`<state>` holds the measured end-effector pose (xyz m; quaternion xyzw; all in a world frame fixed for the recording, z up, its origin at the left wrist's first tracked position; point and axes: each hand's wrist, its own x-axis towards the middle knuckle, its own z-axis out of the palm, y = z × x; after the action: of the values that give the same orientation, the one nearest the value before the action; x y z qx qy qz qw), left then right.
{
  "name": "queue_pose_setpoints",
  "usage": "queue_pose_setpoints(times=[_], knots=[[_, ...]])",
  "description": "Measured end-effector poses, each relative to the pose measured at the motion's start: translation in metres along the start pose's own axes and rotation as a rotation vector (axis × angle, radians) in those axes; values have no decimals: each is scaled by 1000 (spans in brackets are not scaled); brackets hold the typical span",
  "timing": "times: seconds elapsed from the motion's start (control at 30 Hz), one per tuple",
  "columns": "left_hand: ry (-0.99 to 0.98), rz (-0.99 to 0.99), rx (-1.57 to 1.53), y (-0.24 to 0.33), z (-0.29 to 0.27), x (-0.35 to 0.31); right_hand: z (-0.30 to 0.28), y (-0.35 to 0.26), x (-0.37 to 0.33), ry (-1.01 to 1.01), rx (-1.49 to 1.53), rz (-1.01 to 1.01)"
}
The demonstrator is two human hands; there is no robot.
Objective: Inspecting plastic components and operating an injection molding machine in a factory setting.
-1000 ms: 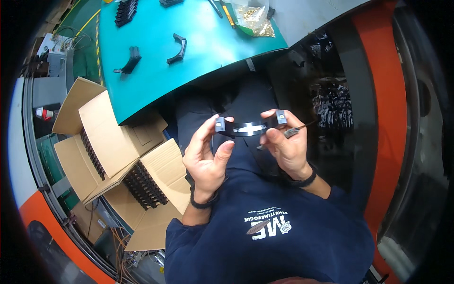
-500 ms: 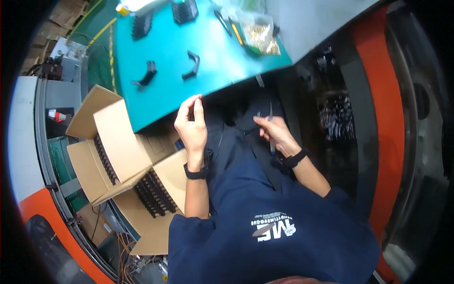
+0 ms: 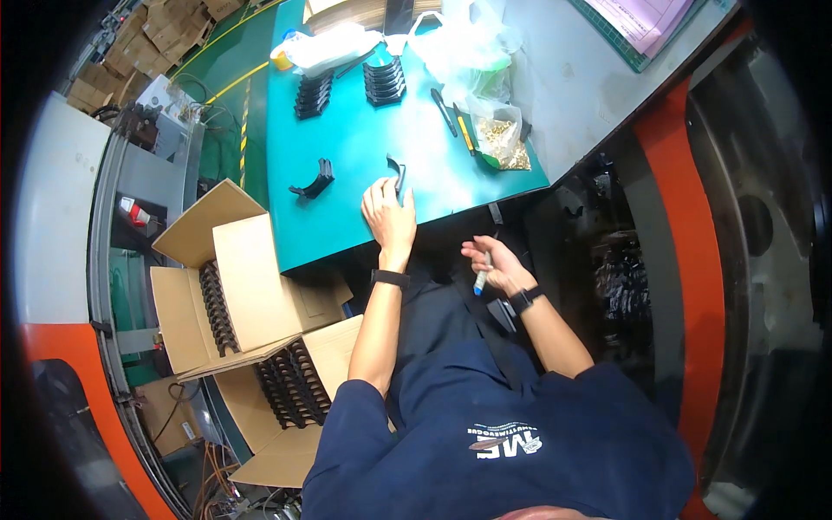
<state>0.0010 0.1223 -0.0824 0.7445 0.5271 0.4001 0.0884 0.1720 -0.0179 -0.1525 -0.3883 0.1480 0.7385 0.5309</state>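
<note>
My left hand [image 3: 390,217] lies over the front edge of the green-topped table [image 3: 347,217], fingers stretched out. Its fingertips and thumb reach the near end of a curved black part [image 3: 397,166]; the hand partly hides that end. A second curved black part [image 3: 316,180] rests on the mat further left. Over my lap, my right hand [image 3: 503,264] is closed around a slim pen-like tool [image 3: 482,276] with a pale barrel and a blue end. Its thin tip is hard to make out.
Two rows of black curved parts [image 3: 384,82] stand at the back. Clear bags [image 3: 503,143] with small brass-coloured pieces, a yellow-black cutter [image 3: 464,130] and a black pen-shaped tool [image 3: 443,113] lie right. Open cartons [image 3: 256,277] of black parts stand left; orange-framed machinery [image 3: 685,208] is at right.
The view has shifted, showing more of the table's far side. My left hand has moved forward from before the table edge to the curved black part. The right hand still holds the tool, its blue end now showing.
</note>
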Motion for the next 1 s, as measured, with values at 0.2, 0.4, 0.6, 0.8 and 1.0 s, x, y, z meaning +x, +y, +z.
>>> queue_pose_setpoints(times=[0.2,0.4,0.6,0.8,1.0], knots=[[-126,125,-302,41,-41,-13,19,1,-106,-169,-339,-284],[-438,239,-451,115,-153,-32,101,-4,-188,-285,-649,-645],[-264,259,-643,124,-172,-47,111,3,-216,-370,-667,-692],[-247,-19,-1095,127,-165,-76,103,14,-222,-416,-704,-802],[-195,13,-1082,122,-164,-83,104,19,-229,-415,-761,-849]])
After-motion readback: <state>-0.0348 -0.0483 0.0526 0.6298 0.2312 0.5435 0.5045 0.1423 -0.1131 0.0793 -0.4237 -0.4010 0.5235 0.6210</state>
